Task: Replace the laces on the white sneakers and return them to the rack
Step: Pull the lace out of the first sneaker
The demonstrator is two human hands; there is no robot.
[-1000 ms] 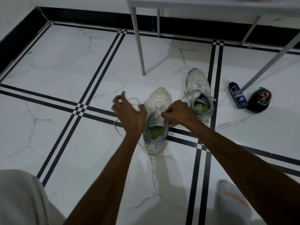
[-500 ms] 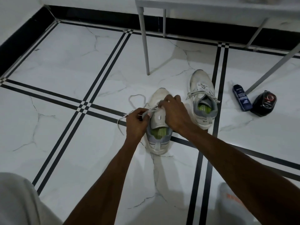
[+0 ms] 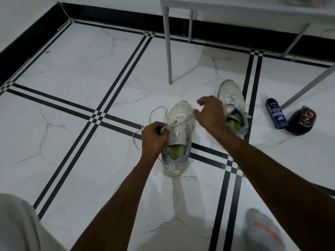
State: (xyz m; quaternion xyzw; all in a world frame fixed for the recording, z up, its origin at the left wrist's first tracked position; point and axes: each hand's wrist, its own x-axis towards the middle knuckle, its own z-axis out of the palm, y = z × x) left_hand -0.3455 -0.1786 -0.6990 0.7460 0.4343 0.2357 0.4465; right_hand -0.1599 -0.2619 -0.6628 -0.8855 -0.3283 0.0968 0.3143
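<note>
pinching the white lace (image 3: 178,122) at the near sneaker (image 3: 178,134), left hand (image 3: 154,137) fingers curled tight; right hand (image 3: 210,113) pinches its far end, other fingers loosely spread.

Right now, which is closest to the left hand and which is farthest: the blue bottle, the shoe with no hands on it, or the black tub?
Measured from the left hand in the head view:
1. The shoe with no hands on it, beyond the right hand.
2. The blue bottle, further right on the floor.
3. The black tub, just past the bottle, farthest right.
</note>
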